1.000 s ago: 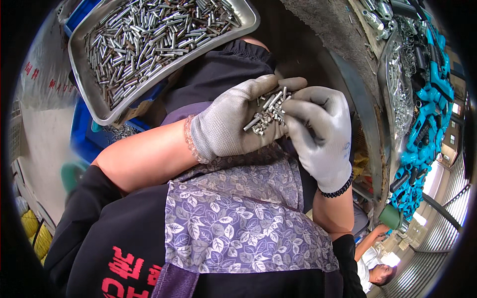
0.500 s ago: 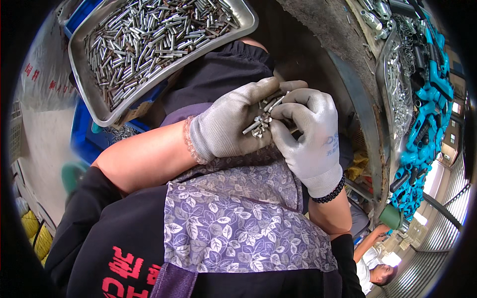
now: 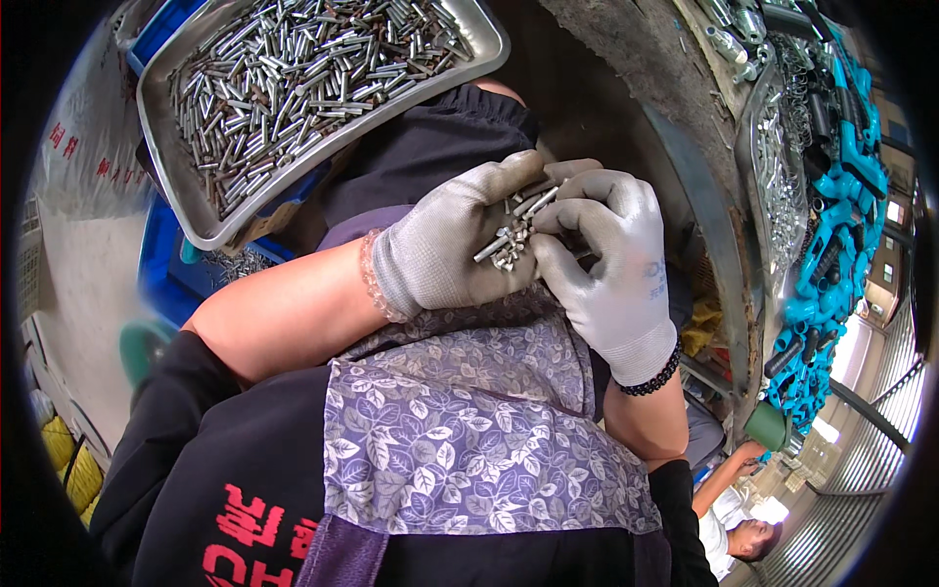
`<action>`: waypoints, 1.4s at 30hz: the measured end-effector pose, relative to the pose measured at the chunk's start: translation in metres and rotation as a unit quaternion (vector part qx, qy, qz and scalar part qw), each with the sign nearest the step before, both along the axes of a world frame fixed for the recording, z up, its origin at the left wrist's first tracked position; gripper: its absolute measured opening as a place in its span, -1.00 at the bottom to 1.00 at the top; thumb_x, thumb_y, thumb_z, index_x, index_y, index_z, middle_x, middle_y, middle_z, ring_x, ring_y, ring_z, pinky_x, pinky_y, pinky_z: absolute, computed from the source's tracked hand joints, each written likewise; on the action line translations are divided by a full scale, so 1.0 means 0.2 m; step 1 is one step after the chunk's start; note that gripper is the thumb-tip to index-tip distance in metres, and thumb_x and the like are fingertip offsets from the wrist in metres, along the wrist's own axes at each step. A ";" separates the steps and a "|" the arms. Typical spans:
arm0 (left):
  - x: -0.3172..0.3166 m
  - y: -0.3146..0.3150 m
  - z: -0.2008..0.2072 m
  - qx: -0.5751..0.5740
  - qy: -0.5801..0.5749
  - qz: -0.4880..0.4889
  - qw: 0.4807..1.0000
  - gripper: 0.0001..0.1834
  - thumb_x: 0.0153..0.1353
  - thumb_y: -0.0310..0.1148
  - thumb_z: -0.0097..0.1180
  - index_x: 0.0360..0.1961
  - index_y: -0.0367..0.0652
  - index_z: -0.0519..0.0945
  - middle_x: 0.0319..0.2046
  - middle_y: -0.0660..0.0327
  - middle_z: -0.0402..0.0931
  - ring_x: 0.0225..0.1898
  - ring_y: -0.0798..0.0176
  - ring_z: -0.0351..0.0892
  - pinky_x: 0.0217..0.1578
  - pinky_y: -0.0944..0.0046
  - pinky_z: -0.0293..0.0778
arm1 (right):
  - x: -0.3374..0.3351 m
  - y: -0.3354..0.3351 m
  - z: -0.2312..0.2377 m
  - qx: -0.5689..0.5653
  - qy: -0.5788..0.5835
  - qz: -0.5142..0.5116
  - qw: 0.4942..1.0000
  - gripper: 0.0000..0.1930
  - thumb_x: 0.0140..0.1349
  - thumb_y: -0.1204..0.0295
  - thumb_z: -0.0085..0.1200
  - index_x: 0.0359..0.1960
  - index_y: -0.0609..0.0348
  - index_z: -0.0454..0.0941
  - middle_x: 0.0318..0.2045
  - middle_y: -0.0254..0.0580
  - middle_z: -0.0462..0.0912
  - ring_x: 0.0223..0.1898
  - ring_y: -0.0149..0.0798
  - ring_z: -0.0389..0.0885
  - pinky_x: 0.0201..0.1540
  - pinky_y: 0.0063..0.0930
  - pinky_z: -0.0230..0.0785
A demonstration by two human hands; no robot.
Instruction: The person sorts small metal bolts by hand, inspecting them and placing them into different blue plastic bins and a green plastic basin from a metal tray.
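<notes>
In a grey-coated work glove, my left hand [image 3: 460, 235] is cupped palm up around a small heap of short metal pins [image 3: 511, 245] and tiny silvery pieces. My right hand [image 3: 611, 259], gloved the same way, reaches over that palm from the right. Its thumb and forefinger come together at the edge of the heap; whatever lies between the fingertips is too small to make out. At the upper left, a shallow metal tray [image 3: 494, 44] holds a great many loose pins, some shiny and some rusty brown.
Under the tray sits a blue bin [image 3: 161, 259] with more metal bits. On the right, a bench edge [image 3: 729, 235] carries a plastic bag of small metal parts [image 3: 778, 166] and a pile of turquoise tool housings [image 3: 846, 215]. Another person [image 3: 734, 528] works at the lower right.
My right hand's fingers have shifted slightly at the heap. The pins and small pieces in my left palm lie a little differently. The left hand has barely moved.
</notes>
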State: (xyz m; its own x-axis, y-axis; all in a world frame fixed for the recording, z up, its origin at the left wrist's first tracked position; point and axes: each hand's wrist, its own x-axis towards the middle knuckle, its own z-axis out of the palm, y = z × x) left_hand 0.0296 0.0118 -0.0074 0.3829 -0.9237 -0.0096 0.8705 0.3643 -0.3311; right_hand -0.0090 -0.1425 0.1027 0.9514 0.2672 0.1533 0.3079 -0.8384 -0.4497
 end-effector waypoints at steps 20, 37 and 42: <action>0.00 0.01 0.03 0.207 -0.330 0.132 0.911 -0.64 0.52 -0.16 -0.04 0.15 -0.16 0.53 -0.03 0.17 0.62 0.03 0.23 0.65 0.14 0.21 0.58 | 0.04 0.10 0.05 -0.074 0.022 0.115 0.990 -0.82 0.01 0.42 0.30 -0.31 0.11 0.72 -0.20 -0.20 0.64 -0.08 -0.01 0.58 -0.03 -0.13 0.40; 0.00 -0.04 0.06 0.071 -0.042 0.030 0.996 -0.44 0.61 -0.13 -0.34 0.45 -0.25 0.28 0.35 0.07 0.43 0.28 0.13 0.53 0.05 0.29 0.66 | -0.17 0.04 -0.08 -0.083 -0.011 -0.150 0.985 -0.87 0.17 0.47 0.27 -0.26 0.16 0.63 -0.31 -0.08 0.62 -0.25 0.06 0.59 -0.18 -0.04 0.41; -0.02 -0.05 0.03 0.105 -0.098 0.028 0.989 -0.43 0.62 -0.10 -0.36 0.47 -0.21 0.25 0.35 0.13 0.43 0.24 0.29 0.56 -0.08 0.42 0.69 | -0.14 -0.01 -0.12 -0.054 0.022 -0.126 0.990 -0.86 0.11 0.48 0.28 -0.31 0.15 0.58 -0.34 -0.08 0.59 -0.26 0.06 0.58 -0.18 -0.05 0.40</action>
State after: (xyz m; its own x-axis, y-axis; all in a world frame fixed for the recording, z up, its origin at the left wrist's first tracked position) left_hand 0.0264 0.0020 -0.0013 0.4473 -0.8864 -0.1193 0.8867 0.4570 -0.0708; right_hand -0.0371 -0.1454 0.0795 0.9950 0.0335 0.0939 0.0654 -0.9303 -0.3609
